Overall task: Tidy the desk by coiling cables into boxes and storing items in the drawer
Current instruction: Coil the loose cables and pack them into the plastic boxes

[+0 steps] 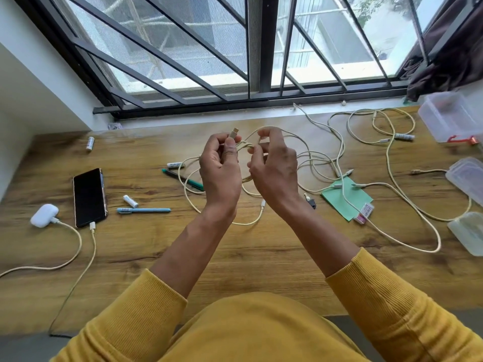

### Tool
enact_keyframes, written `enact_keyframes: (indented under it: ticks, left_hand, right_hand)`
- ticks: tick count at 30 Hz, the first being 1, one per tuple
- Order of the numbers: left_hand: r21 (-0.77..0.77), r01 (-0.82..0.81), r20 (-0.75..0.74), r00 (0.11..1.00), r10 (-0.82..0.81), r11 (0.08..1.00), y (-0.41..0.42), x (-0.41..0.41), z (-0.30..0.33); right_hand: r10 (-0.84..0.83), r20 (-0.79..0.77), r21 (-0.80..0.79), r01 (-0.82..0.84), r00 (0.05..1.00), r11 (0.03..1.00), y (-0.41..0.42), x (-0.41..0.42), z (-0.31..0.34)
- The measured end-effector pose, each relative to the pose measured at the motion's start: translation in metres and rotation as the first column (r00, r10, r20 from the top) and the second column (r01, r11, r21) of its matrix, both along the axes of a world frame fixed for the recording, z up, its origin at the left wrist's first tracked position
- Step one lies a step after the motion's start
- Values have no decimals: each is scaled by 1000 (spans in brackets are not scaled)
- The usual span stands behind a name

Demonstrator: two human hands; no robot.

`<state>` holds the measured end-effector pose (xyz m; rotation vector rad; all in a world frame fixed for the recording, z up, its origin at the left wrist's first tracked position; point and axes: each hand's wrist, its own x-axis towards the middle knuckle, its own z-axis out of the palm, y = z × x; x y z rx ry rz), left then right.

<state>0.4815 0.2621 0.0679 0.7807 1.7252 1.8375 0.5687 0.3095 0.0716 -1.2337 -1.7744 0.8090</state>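
Observation:
Above the middle of the wooden desk my left hand pinches a cream cable just below its plug, which points up. My right hand holds a loop of the same cable between its curled fingers. The rest of that cable trails in loose loops on the desk under both hands. More cream cables sprawl across the right half of the desk. Clear plastic boxes stand at the right: one by the window, one at the edge, one nearer me.
On the left lie a black phone and a white earbud case, each plugged into a cable. Batteries, a green pen, a blue pen, a green paper and an eraser are scattered around.

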Motion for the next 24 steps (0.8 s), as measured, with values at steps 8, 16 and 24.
enact_keyframes:
  ticks: [8,16,24]
  left_hand:
    - [-5,34,-78,996,-34,999,2,0,7]
    - [-43,28,-38,999,-29,999,2,0,4]
    - [-40,28,80,996,-25,999,4,-4,4]
  right_hand:
    - [124,132,-84,-114,983,990,3,2,13]
    - [134,94,-102,-125,986,987,-1,2,14]
    - [209,135,-125,-193,969,973,7,3,12]
